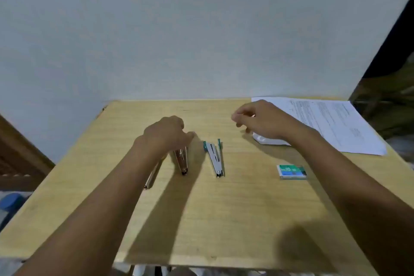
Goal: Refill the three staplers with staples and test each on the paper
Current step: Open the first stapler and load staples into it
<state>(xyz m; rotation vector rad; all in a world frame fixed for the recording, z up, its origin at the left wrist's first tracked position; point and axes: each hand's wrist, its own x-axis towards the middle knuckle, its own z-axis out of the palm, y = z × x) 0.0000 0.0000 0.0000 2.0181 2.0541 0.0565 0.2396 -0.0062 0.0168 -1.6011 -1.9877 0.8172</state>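
Note:
Three staplers lie on the wooden table (224,208). A teal stapler (214,157) lies hinged open in the middle. Left of it is a dark brown stapler (182,161), and my left hand (165,134) is closed over its far end. A third, pale stapler (152,177) is mostly hidden under my left forearm. My right hand (257,119) hovers above the table at the back right, fingers pinched on a small pale piece (253,116) that looks like a staple strip. A green staple box (291,171) lies to the right. Printed paper (331,125) sits at the back right corner.
A white object (268,140) lies partly under my right wrist, beside the paper. A plain wall stands right behind the table's far edge. Wooden furniture (18,159) is at the left, and dark clutter (392,96) at the right.

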